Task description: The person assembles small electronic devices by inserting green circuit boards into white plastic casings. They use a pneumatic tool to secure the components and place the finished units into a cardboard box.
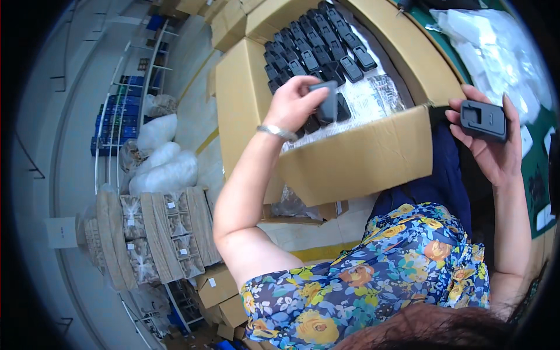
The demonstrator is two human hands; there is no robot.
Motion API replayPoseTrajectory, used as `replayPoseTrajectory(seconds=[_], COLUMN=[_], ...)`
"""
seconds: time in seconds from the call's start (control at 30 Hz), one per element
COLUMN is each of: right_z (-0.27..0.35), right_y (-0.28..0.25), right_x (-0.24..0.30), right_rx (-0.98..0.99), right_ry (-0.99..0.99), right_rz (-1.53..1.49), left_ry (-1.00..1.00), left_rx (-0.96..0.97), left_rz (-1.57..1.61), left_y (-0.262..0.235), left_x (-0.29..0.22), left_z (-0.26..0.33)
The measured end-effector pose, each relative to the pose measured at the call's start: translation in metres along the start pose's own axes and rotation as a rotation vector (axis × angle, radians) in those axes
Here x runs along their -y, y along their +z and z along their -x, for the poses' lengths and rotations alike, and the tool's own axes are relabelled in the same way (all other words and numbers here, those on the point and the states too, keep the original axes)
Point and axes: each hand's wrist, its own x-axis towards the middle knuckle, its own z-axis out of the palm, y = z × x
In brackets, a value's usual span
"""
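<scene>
My left hand (294,105), with a bracelet at the wrist, is closed on a dark plastic housing (329,104), slightly blurred, above an open cardboard box (359,160). Inside that box, rows of similar black plastic housings (307,59) stand on a layer of white printed sheet (373,96). To the right, outside the box, my right hand (496,154) grips another black housing (483,121) between thumb and fingers. Its face with a rectangular recess is turned up. What the housings belong to, I cannot tell.
Beside my right hand is a green-topped table (534,169) carrying clear plastic bags (496,52). More cartons (224,291) stand at the lower left. Farther left, a white rack (125,87) holds blue boxes, near stuffed white bags (166,169) and bundled cardboard dividers (154,233).
</scene>
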Motion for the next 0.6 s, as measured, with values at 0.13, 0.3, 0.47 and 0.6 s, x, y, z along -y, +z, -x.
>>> replayPoseTrajectory(seconds=[0.13,0.3,0.47,0.6], right_z=[-0.022,-0.035,-0.076,-0.080], right_y=[0.021,0.006,-0.038,-0.018], right_x=[-0.014,-0.024,-0.006,-0.022], right_rx=[0.028,-0.064,-0.108,-0.036], right_ry=[0.068,0.052,0.088,0.063], right_rz=[-0.014,-0.095,-0.162,-0.243], left_ry=[0.078,0.210,0.255,0.356], left_rx=[0.088,0.111,0.194,0.129], left_rz=[-0.460,-0.786,-0.970,-1.009], left_y=[0.018,0.047,0.082,0.085], left_x=[-0.013,0.019,0.019,0.028], left_z=[-0.026,-0.073,-0.135,-0.115])
